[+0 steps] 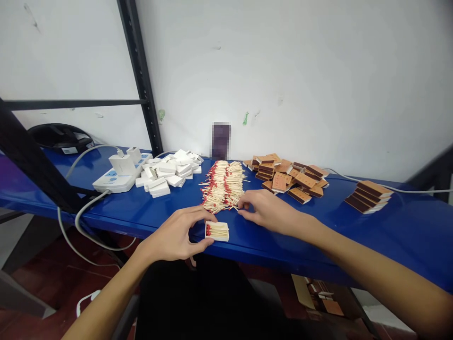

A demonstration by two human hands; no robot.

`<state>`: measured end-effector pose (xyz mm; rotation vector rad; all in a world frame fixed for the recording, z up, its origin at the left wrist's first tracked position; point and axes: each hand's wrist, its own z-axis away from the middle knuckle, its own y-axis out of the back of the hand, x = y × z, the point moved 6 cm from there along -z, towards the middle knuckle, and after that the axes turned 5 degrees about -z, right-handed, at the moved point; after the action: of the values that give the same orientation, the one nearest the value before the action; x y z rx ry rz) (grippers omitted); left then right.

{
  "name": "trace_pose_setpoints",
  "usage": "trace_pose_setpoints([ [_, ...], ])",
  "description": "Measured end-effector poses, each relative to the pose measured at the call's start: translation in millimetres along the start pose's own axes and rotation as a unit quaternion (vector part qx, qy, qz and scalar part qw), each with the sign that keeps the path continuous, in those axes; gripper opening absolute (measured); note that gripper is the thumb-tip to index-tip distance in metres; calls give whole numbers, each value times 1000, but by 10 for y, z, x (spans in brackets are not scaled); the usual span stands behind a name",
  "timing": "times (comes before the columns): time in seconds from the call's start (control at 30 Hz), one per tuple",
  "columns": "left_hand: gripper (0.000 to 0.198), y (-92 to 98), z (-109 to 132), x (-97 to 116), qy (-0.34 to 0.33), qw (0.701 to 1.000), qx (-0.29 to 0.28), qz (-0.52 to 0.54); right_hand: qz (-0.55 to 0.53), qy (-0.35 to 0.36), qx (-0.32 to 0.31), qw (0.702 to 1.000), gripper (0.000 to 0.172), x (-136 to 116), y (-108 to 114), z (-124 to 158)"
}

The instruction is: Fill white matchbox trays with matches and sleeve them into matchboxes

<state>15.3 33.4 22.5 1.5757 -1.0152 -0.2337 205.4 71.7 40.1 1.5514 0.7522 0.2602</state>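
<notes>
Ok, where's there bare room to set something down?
Bare blue tabletop lies right of the stacked brown boxes; a smaller patch separates them from the brown box pile. The middle is crowded: matchsticks, filled white tray, left hand, right hand.

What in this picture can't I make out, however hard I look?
All in the head view:
Dark upright object by the white wall: blurred into square blocks.
Bare right hand at the pile of red-tipped wooden matches: too small to tell whether it grips any.
Floor of the small open white tray: mostly covered by the matches in it.
Red printing on the orange-brown matchboxes: too small to read.
</notes>
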Motion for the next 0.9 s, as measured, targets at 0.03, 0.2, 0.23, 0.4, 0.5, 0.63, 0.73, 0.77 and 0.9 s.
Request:
trace_pose_setpoints([
  [0.03, 29, -1, -1, 10, -3, 1000, -2, 1, 10, -2, 17, 1000, 12, 19, -33, -2],
  [0.2, 30, 4, 2, 29, 2, 1000, -7, -6, 28, -36, 32, 998, 16, 14, -120, -18],
  [0.23, 30, 5, 4, 27, 3, 1000, -7, -7, 25, -41, 29, 998, 16, 5, -118, -15],
  [0.4, 31, -10, 12, 6, -7, 1000, -7, -5, -15, -49, 21, 998, 12, -15, -101, 39],
  [0.5, 33, -22, 23, -14, -5, 1000, -5, -16, -14, -42, 19, 999, 12, -16, -106, 66],
  [0.63, 35, -30, 40, -23, -3, 999, -2, -33, 6, -24, 4, 1000, 12, -4, -100, 72],
  [0.73, 34, -30, 46, -18, -5, 999, -2, -34, 5, -8, -20, 1000, 10, 16, -77, 75],
  [0.77, 34, -29, 45, -15, -5, 999, -1, -34, 6, -4, -22, 1000, 9, 27, -61, 77],
  [0.9, 32, -27, 33, -7, -10, 999, 1, -35, 10, 22, -21, 999, 15, 53, -3, 77],
])
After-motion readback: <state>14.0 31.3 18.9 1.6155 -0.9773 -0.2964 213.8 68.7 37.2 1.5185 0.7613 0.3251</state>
